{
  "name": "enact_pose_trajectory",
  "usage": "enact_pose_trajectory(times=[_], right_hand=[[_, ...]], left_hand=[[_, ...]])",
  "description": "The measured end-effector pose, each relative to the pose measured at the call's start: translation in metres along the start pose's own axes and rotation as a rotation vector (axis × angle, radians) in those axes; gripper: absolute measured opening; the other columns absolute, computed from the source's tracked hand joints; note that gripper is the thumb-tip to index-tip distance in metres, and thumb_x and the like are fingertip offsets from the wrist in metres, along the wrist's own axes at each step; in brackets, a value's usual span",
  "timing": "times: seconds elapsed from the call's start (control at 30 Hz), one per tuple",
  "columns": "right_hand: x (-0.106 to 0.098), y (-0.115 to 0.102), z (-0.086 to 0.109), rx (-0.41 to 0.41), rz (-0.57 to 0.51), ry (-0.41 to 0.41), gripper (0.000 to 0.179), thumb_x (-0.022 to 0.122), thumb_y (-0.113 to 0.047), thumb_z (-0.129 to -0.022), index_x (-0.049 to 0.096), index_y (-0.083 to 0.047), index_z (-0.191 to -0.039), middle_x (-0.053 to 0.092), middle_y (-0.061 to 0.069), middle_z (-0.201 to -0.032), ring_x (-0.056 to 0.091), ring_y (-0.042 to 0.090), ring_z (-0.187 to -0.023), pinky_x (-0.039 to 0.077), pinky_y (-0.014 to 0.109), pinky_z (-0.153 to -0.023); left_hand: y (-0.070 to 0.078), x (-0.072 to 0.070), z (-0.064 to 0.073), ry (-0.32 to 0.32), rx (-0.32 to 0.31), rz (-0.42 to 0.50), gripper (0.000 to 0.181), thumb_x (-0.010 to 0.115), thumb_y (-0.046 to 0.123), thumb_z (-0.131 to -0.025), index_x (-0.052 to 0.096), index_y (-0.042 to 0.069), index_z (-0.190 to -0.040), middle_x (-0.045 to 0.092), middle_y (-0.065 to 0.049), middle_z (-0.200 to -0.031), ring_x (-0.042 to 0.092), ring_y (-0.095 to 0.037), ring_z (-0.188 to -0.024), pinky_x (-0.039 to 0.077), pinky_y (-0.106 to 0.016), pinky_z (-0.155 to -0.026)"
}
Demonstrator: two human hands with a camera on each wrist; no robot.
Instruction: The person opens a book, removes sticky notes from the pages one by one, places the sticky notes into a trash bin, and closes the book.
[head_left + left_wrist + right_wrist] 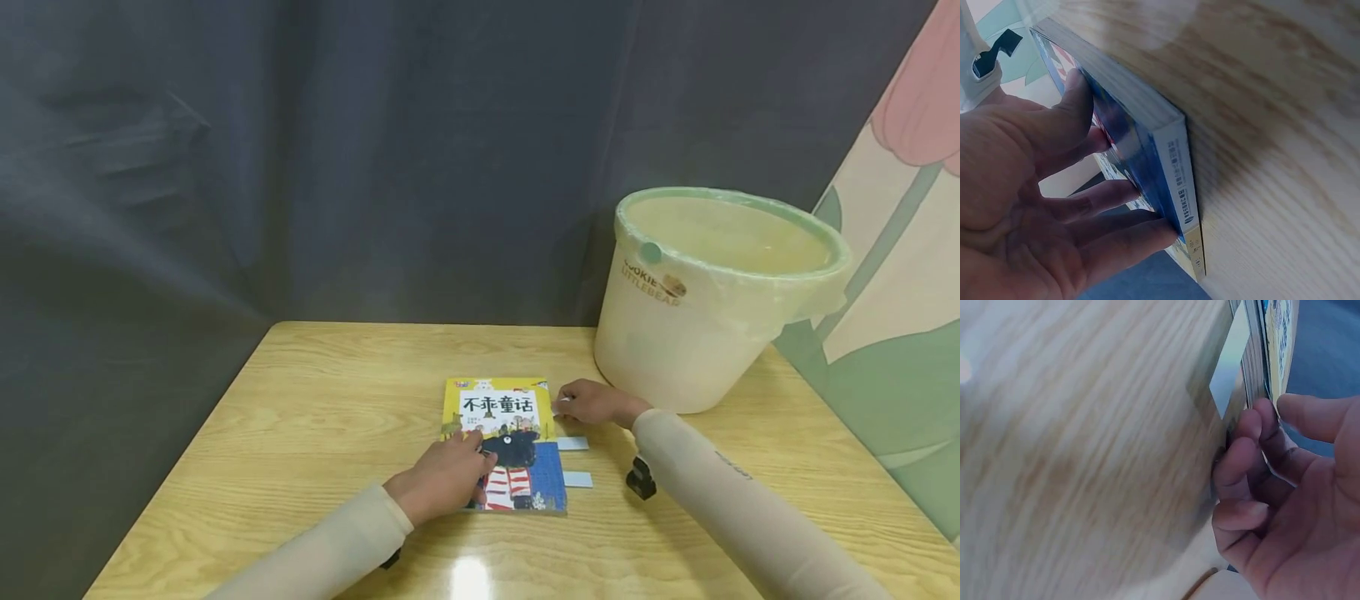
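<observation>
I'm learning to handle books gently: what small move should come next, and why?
Probably press the left hand lightly to steady the yellow-and-blue rectangular book: that hand rests on top of it, while the right hand has its fingers at the page edge, near two flat pale-blue strips sticking out.

Cream long sleeves with black gear at the cuffs
The right sleeve [723, 492] is smooth and close-fitting, with small dark lettering [735, 466], too small to read; a blocky black device [641, 478] sits beneath its cuff. Left of the right sleeve, the left sleeve [322, 542] matches, a black piece [391, 559] showing under it.
</observation>
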State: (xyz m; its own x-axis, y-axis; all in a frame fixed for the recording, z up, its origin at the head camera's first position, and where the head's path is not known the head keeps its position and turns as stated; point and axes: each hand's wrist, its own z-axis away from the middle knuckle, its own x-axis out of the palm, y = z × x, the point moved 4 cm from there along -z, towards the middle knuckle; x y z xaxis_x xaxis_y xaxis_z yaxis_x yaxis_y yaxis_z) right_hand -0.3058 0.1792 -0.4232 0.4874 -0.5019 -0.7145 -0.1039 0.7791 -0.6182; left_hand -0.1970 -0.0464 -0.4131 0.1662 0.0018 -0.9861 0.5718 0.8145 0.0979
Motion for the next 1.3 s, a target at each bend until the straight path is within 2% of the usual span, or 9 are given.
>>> enact_pose_trajectory(times=[0.13,0.37,0.5,0.6,0.67,0.83,1.0,1.13,1.3], right_hand=[[-0.001,0.001,0.000,0.005,-0.051,0.015,0.024,0.053,-0.019,-0.102,0.066,-0.004,-0.088,0.058,0.003,-0.079,0.047,0.014,-0.067,0.041,0.027,-0.063],[-0.003,-0.006,0.004,0.021,-0.057,0.027,0.026,0.053,-0.021,-0.102,0.066,-0.003,-0.087,0.060,0.005,-0.077,0.046,0.014,-0.063,0.041,0.028,-0.060],[-0.007,-0.009,0.004,0.021,-0.041,0.050,0.024,0.054,-0.021,-0.100,0.067,-0.005,-0.089,0.062,0.005,-0.080,0.050,0.013,-0.068,0.043,0.026,-0.062],[-0.011,-0.013,0.006,0.014,-0.066,0.065,0.023,0.054,-0.020,-0.099,0.069,-0.004,-0.091,0.065,0.007,-0.085,0.054,0.015,-0.075,0.046,0.028,-0.067],[-0.015,-0.017,0.007,0.009,-0.087,0.070,0.024,0.054,-0.021,-0.099,0.069,-0.003,-0.093,0.066,0.010,-0.088,0.056,0.017,-0.078,0.049,0.031,-0.071],[-0.025,-0.033,0.012,-0.014,-0.083,0.089,0.027,0.054,-0.024,-0.099,0.069,-0.002,-0.096,0.066,0.010,-0.092,0.056,0.020,-0.079,0.049,0.037,-0.076],[-0.032,-0.050,0.017,-0.040,-0.061,0.104,0.028,0.053,-0.025,-0.100,0.068,-0.002,-0.093,0.065,0.008,-0.093,0.056,0.019,-0.079,0.050,0.040,-0.078],[-0.034,-0.057,0.019,-0.038,-0.055,0.113,0.027,0.054,-0.027,-0.100,0.069,-0.006,-0.093,0.066,0.009,-0.096,0.056,0.020,-0.080,0.050,0.039,-0.077],[-0.034,-0.056,0.020,-0.028,-0.055,0.115,0.026,0.055,-0.026,-0.100,0.070,-0.005,-0.094,0.067,0.012,-0.098,0.057,0.021,-0.079,0.049,0.033,-0.072]], left_hand=[[0.002,0.000,0.000,-0.002,0.010,-0.003,0.014,0.066,0.036,-0.090,0.072,0.026,-0.083,0.048,-0.017,-0.150,0.048,-0.048,-0.134,0.060,-0.049,-0.087],[0.002,0.001,0.004,0.026,0.040,-0.129,0.041,0.063,0.044,-0.091,0.068,0.028,-0.129,0.058,-0.010,-0.139,0.056,-0.039,-0.128,0.062,-0.040,-0.074],[0.005,-0.003,0.004,0.100,0.097,-0.233,0.033,0.070,0.050,-0.084,0.075,0.030,-0.109,0.068,-0.002,-0.116,0.067,-0.022,-0.101,0.058,-0.034,-0.066],[0.010,-0.008,0.003,0.182,0.151,-0.294,0.023,0.078,0.047,-0.079,0.075,0.028,-0.090,0.068,0.005,-0.093,0.064,-0.013,-0.077,0.051,-0.030,-0.058],[0.014,-0.014,0.001,0.219,0.172,-0.327,0.020,0.082,0.041,-0.078,0.075,0.026,-0.091,0.065,0.007,-0.085,0.061,-0.012,-0.071,0.048,-0.029,-0.055],[0.028,-0.036,-0.008,0.315,0.238,-0.375,0.025,0.075,0.027,-0.088,0.072,0.023,-0.113,0.070,0.005,-0.103,0.068,-0.013,-0.088,0.057,-0.030,-0.070],[0.052,-0.049,-0.019,0.411,0.489,-0.398,0.037,0.067,0.022,-0.095,0.060,0.024,-0.131,0.062,0.005,-0.130,0.059,-0.011,-0.120,0.052,-0.028,-0.101],[0.067,-0.046,-0.026,0.389,0.671,-0.533,0.025,0.053,0.018,-0.103,0.062,0.028,-0.124,0.062,0.011,-0.128,0.056,-0.008,-0.120,0.045,-0.025,-0.107],[0.070,-0.041,-0.030,0.327,0.696,-0.672,0.017,0.055,0.020,-0.101,0.068,0.029,-0.106,0.068,0.016,-0.110,0.060,-0.005,-0.106,0.042,-0.023,-0.107]])
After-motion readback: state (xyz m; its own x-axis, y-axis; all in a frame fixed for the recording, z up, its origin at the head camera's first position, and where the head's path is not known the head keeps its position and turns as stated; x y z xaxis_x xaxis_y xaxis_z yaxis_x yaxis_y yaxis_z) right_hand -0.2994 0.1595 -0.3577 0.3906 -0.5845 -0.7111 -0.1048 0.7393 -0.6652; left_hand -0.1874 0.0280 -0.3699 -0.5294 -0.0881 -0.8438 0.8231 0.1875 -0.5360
